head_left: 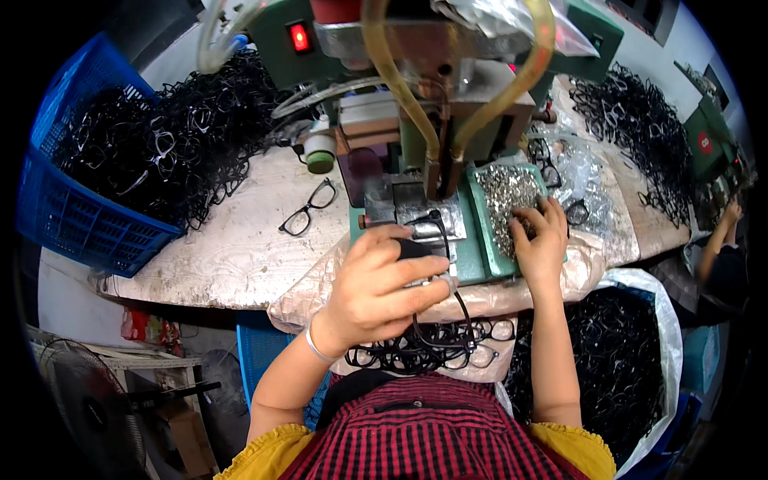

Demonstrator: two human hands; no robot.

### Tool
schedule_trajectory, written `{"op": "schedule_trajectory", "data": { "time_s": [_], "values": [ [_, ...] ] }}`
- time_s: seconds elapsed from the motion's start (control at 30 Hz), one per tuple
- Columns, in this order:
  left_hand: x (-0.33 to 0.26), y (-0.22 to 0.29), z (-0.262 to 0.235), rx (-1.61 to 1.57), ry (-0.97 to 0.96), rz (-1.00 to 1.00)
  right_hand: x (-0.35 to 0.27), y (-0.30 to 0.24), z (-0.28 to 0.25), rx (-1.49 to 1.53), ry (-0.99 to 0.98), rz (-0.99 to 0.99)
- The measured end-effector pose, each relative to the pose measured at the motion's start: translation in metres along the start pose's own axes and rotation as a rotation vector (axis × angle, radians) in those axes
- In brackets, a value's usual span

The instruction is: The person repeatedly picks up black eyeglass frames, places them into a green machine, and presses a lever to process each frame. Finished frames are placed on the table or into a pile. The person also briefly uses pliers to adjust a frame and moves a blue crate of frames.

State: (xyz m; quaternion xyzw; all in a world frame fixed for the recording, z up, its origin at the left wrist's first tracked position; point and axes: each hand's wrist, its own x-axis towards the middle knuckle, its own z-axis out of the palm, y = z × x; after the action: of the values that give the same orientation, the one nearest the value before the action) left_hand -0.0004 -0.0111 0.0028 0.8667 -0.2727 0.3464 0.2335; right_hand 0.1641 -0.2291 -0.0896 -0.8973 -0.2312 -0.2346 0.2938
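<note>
Left hand [384, 280] grasps a black plastic eyeglass frame [432, 240] on the green machine [472, 264]. Right hand [540, 236], at three o'clock from it, picks with bent fingers in the green tray of small metal parts [500, 200].

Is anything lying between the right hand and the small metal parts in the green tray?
Nothing visible. The right hand already rests in the green tray, fingers on the small metal parts. The left hand holds a black eyeglass frame at the machine, clear of the tray.
</note>
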Motion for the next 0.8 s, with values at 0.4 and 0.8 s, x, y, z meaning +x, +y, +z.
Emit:
{"op": "schedule_trajectory", "data": {
  "time_s": [0.4,0.8],
  "values": [
    [-0.023,0.032,0.003,0.105,0.061,-0.240,0.038,-0.027,0.039,-0.131,-0.060,-0.193],
    [-0.077,-0.066,-0.073,0.403,0.195,-0.852,0.040,-0.003,-0.001,0.377,-0.021,0.088]
  ]
}}
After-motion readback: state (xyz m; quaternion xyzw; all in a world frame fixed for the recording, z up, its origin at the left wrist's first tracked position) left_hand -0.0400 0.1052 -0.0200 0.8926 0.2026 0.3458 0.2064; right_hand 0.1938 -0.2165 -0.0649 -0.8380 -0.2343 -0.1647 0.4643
